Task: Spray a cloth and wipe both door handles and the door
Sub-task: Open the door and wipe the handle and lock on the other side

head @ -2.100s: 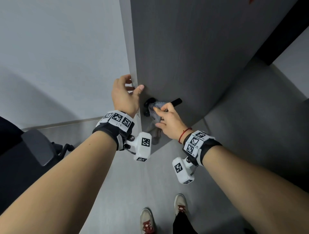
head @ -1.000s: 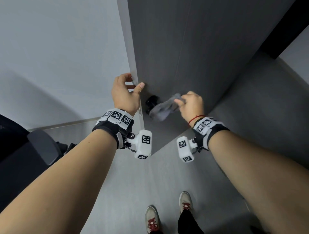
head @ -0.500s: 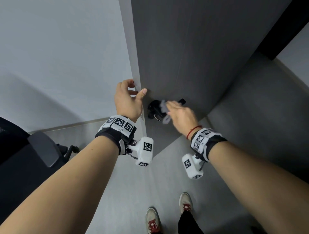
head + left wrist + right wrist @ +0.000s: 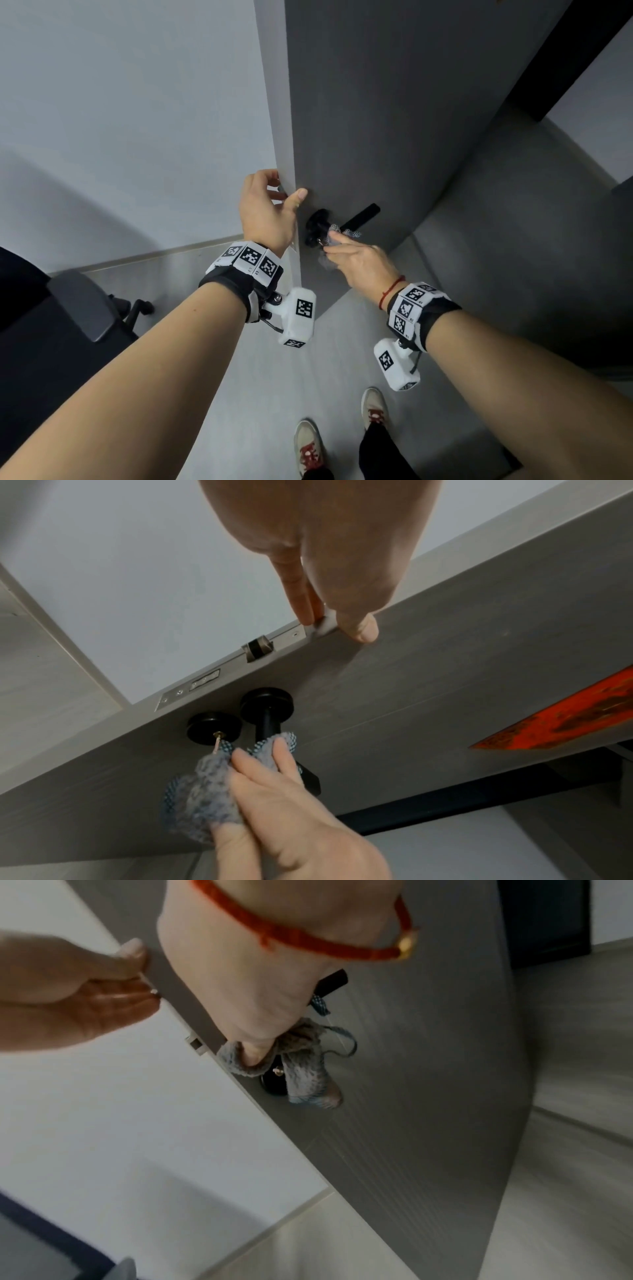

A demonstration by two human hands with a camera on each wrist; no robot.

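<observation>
Grey cloth [image 4: 337,236] is bunched under my right hand [image 4: 363,262], fingers curled, pressing it on the black door handle [image 4: 359,217] at frame centre. My left hand [image 4: 265,212] pinches the door [image 4: 394,120] edge between thumb and fingers.

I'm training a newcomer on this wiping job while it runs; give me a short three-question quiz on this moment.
1. True or false: the left hand grips the edge of the door.
2. Which hand holds the cloth? A) left B) right C) both
3. Fill in: the cloth is pressed on the black ____, beside the round lock with a key in it.

Key:
1. True: thumb on the door's face, fingers round its edge.
2. B: the right hand.
3. door handle.
</observation>
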